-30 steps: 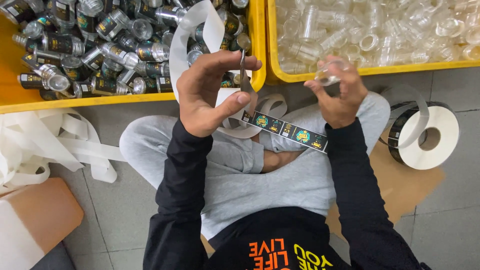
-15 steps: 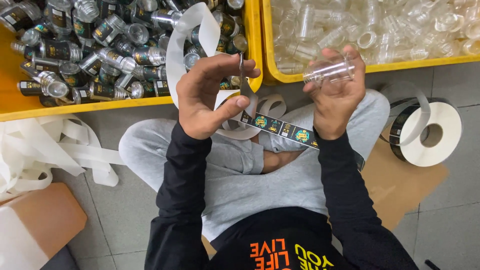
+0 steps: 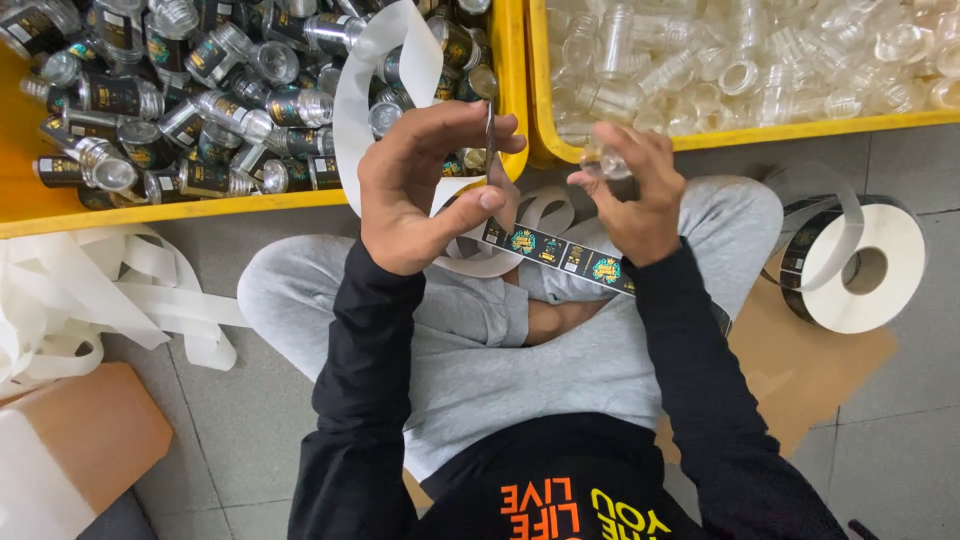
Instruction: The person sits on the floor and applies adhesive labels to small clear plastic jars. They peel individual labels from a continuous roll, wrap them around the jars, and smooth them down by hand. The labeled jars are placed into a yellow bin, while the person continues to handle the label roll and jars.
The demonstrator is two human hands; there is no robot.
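My left hand (image 3: 425, 185) pinches a dark sticker label (image 3: 489, 140) between thumb and fingertips, edge-on, above the strip of black labels (image 3: 560, 255) that runs across my lap. My right hand (image 3: 635, 190) grips a small clear plastic bottle (image 3: 603, 160), mostly covered by the fingers. The two hands are close together over my crossed legs, just in front of the two yellow bins. White backing tape (image 3: 385, 60) loops up behind my left hand.
A yellow bin (image 3: 250, 205) at the left holds several labelled bottles. Another yellow bin (image 3: 800, 130) at the right holds several clear unlabelled bottles. A label roll (image 3: 865, 270) lies on cardboard at the right. Spent white backing tape (image 3: 90, 290) piles at the left by a cardboard box (image 3: 85, 440).
My right hand lowered the clear bottle from a sideways hold and closed around it, moving toward my left hand. My left hand keeps the peeled label.
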